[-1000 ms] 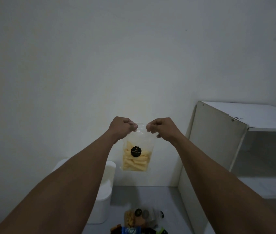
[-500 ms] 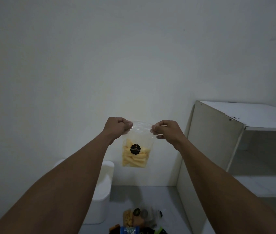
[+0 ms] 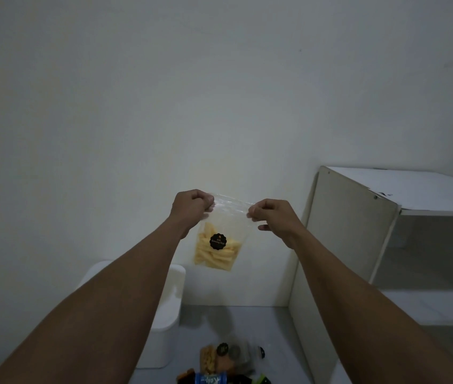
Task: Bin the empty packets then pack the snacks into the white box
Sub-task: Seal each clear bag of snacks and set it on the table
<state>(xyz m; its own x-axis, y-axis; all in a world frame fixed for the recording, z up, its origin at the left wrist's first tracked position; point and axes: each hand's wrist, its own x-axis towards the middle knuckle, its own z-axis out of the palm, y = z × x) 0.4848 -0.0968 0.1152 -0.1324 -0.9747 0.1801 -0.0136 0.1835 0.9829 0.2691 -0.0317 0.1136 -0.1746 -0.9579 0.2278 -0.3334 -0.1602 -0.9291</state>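
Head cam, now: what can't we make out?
- White container: head view, left forearm covers most; bin or box unclear.
- Snack pile: head view, blurred, cut by bottom edge; count and empties unclear.
- Packet label: head view, print too small.
- Shelf: head view, right edge crops it.

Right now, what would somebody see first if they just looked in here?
A clear bag of yellow sticks hangs in the middle, in front of the plain wall. The left hand and right hand pinch its top corners. Below it, more snacks lie at the bottom edge, and a white shelf stands at the right.
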